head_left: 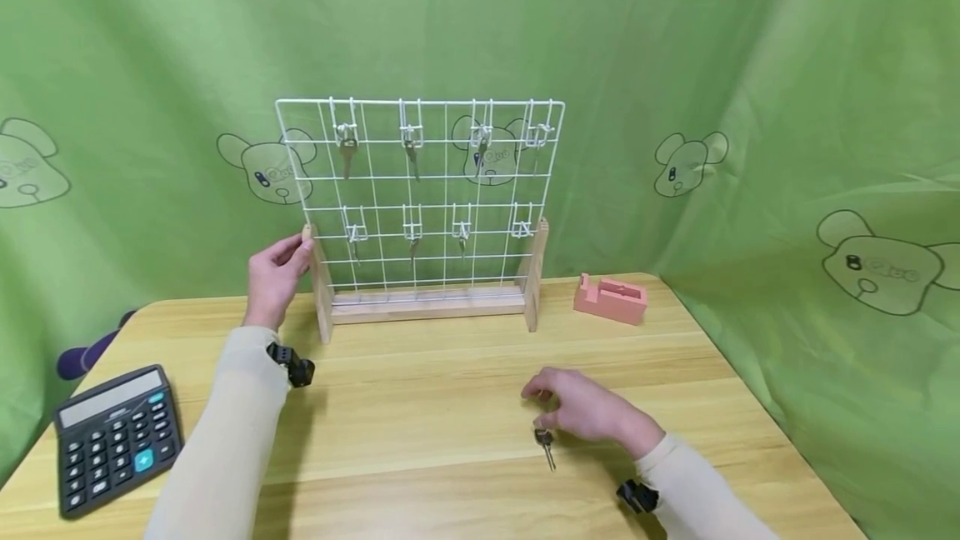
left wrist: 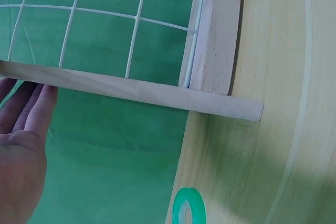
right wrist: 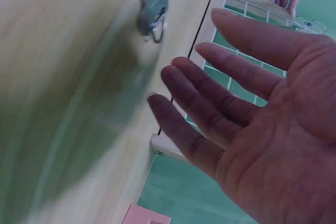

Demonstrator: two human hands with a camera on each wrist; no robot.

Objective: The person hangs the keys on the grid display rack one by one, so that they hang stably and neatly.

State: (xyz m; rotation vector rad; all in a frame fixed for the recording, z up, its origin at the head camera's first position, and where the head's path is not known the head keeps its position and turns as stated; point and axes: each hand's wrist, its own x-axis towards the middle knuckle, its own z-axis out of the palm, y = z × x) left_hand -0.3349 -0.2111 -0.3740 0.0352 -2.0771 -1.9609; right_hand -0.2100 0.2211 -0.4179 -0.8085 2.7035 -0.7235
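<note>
A white wire grid rack [head_left: 427,312] with wooden posts and base stands at the back of the table. White hooks on it hold several keys [head_left: 347,155]; the right-end hooks of both rows bear none. My left hand [head_left: 276,275] holds the top of the rack's left post between thumb and fingers; in the left wrist view the fingertips disappear behind the post. My right hand [head_left: 588,408] hovers palm down over the table, fingers loosely bent. Just below its thumb lies a loose key [head_left: 545,440] with a small ring, apart from the fingers in the right wrist view.
A black calculator [head_left: 120,440] lies at the table's left. The pink block-shaped holder [head_left: 611,300] sits right of the rack. A purple object [head_left: 93,351] shows past the left edge. Green curtain [head_left: 675,65] hangs behind and at the sides.
</note>
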